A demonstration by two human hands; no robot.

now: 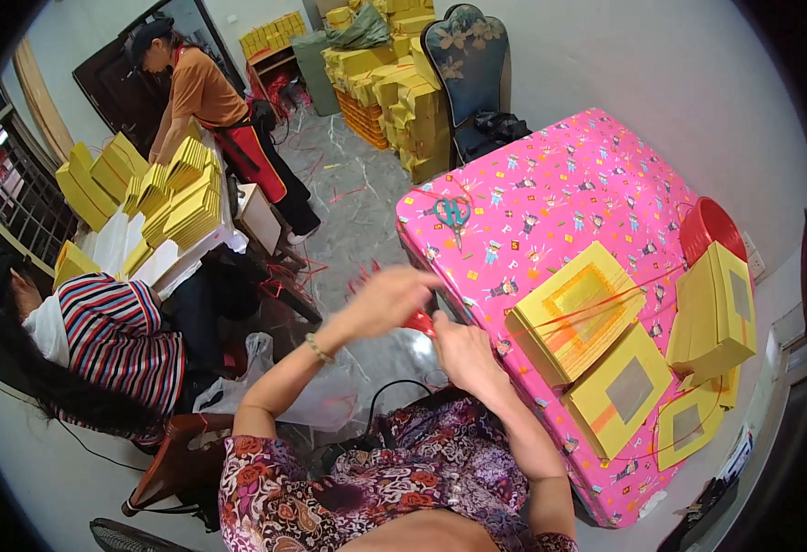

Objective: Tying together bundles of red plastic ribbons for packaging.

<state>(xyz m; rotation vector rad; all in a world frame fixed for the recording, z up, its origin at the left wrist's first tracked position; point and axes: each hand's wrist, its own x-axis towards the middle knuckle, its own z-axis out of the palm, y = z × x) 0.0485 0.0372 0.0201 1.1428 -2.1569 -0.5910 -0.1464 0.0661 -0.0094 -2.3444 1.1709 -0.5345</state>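
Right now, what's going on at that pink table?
The person's left hand and right hand meet at the near edge of the pink table, pulling a thin red string that runs over a stack of yellow paper. More yellow stacks lie beside it, and scissors rest farther back. Two other people work at another table of yellow bundles to the left.

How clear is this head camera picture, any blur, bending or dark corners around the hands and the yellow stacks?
In the head view, the left hand is smeared by motion blur, while the right hand and the yellow paper stack look sharper. The fisheye bends the pink table edges and the walls toward the rim. The corners are black vignette. Light is soft and even, without harsh glare.
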